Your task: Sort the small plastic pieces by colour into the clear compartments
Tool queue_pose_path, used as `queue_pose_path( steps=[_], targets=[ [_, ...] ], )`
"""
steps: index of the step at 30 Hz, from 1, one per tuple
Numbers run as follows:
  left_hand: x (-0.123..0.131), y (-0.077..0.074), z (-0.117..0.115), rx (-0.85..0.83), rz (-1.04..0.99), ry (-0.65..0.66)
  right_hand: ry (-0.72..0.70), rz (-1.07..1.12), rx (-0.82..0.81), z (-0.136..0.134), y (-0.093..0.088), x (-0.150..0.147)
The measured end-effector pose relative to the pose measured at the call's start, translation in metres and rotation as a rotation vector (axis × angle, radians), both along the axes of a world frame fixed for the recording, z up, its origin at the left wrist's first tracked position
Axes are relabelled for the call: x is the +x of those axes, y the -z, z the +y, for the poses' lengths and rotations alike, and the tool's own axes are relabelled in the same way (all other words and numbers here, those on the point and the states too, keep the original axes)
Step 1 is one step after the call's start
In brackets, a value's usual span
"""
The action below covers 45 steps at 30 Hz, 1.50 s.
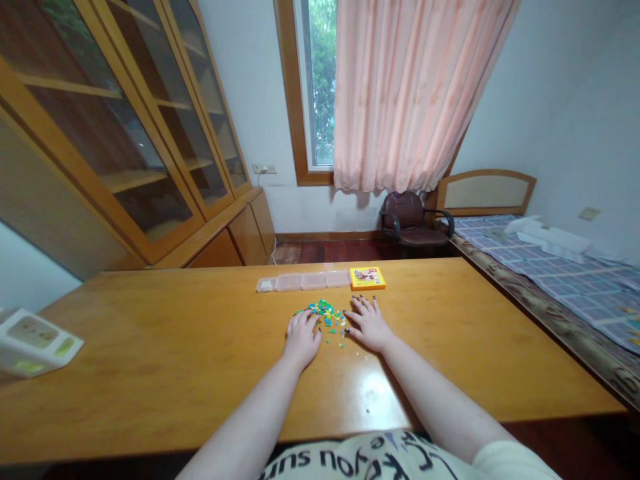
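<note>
A small heap of tiny green, blue, yellow and white pieces [326,311] lies on the wooden table [200,360], with a few strays nearer to me. They look like little building bricks, but are too small to tell for sure. My left hand [303,339] rests at the heap's left edge, palm down, fingers slightly bent and apart. To the right of the heap my right hand [369,325] lies with its fingers spread on the table. Neither hand visibly holds anything. Behind the heap are a clear plastic tray with compartments [313,281] and a yellow box with a picture [369,279].
A white object with green parts [37,341] stands at the table's left edge. Beyond the table are a glass-fronted cabinet [165,100], a dark red armchair [416,223] and a pink curtain [405,93]. A bed [545,267] runs along the right.
</note>
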State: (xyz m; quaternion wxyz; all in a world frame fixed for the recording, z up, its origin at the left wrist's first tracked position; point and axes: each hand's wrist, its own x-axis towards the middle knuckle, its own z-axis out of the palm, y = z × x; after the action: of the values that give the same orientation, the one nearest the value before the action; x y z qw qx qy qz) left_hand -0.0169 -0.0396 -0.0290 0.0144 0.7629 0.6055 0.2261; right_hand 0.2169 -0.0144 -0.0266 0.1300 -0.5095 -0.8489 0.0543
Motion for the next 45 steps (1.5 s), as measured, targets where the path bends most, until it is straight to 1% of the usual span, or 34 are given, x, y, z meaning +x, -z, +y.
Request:
queue_pose_path(
  steps=[2,7,13,21,24,26,28,31,33,35,37,40,42,44,45],
  targets=[
    [0.0,-0.001,-0.001,0.001,0.006,0.0,-0.024,0.005,0.006,-0.001,0.0,0.001],
    [0.001,-0.004,-0.003,0.003,0.019,-0.011,0.025,0.018,0.024,0.0,0.001,0.001],
    [0.005,-0.005,-0.012,0.045,0.116,0.032,0.037,0.05,0.052,0.0,0.002,0.001],
    [0.006,-0.008,-0.019,0.035,0.168,0.107,0.031,0.089,0.087,-0.002,0.001,0.003],
    [0.004,-0.008,-0.032,0.036,0.193,0.094,0.029,0.097,0.095,-0.003,0.0,0.003],
    [0.001,-0.008,-0.044,0.015,0.205,0.083,0.024,0.111,0.1,-0.003,-0.001,0.003],
    [-0.002,-0.007,-0.058,-0.01,0.201,0.103,0.012,0.138,0.104,-0.003,0.0,0.003],
    [-0.002,-0.008,-0.075,-0.053,0.182,0.2,-0.007,0.238,0.114,-0.001,0.002,0.008],
    [0.005,-0.01,-0.081,-0.094,0.185,0.289,0.03,0.356,0.147,0.002,0.006,0.014],
    [0.018,-0.011,-0.079,-0.132,0.206,0.37,0.138,0.492,0.209,0.006,0.01,0.021],
    [0.037,-0.013,-0.068,-0.152,0.235,0.423,0.224,0.6,0.253,0.009,0.014,0.027],
    [0.066,-0.013,-0.04,-0.175,0.269,0.392,0.253,0.658,0.28,0.011,0.017,0.03],
    [0.08,-0.014,-0.02,-0.204,0.278,0.324,0.251,0.635,0.272,0.011,0.016,0.03],
    [0.084,-0.014,-0.006,-0.225,0.259,0.288,0.255,0.607,0.255,0.011,0.015,0.029],
    [0.081,-0.014,-0.002,-0.218,0.243,0.285,0.258,0.608,0.255,0.011,0.015,0.028]
  ],
)
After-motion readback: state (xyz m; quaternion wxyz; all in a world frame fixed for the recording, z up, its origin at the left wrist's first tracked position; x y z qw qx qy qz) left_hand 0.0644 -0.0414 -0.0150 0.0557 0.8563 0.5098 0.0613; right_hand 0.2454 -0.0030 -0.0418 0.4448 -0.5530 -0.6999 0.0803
